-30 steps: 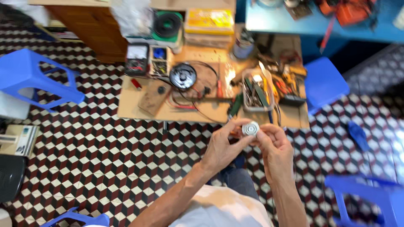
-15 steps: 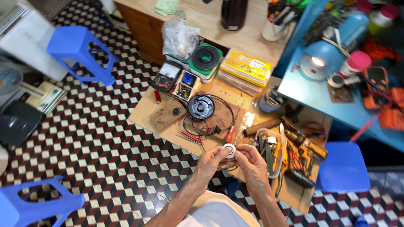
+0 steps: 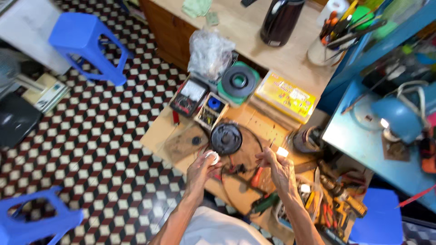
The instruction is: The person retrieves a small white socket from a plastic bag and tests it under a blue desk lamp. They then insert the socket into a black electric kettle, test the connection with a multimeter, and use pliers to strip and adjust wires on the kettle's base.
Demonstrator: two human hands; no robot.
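My left hand [image 3: 202, 171] holds a small white round part [image 3: 211, 157] at its fingertips, above the near edge of a low wooden board [image 3: 168, 129]. My right hand [image 3: 278, 169] is raised apart from it, fingers pinched on a thin dark wire [image 3: 271, 146] near a bright glare spot. Just beyond both hands a black round speaker-like disc [image 3: 225, 138] lies on the board, ringed by a black cable.
A multimeter [image 3: 188, 96], a small parts box [image 3: 210, 110], a tape roll [image 3: 238, 81] and a yellow box [image 3: 285, 96] sit at the board's far side. Pliers and screwdrivers [image 3: 331, 204] lie right. Blue stools [image 3: 86, 38] stand on the checkered floor. A blue table [image 3: 363, 140] is on the right.
My hands have separated: the left keeps the white part, the right has pulled away to the right. The view has tilted up and swung, showing more of the desk behind.
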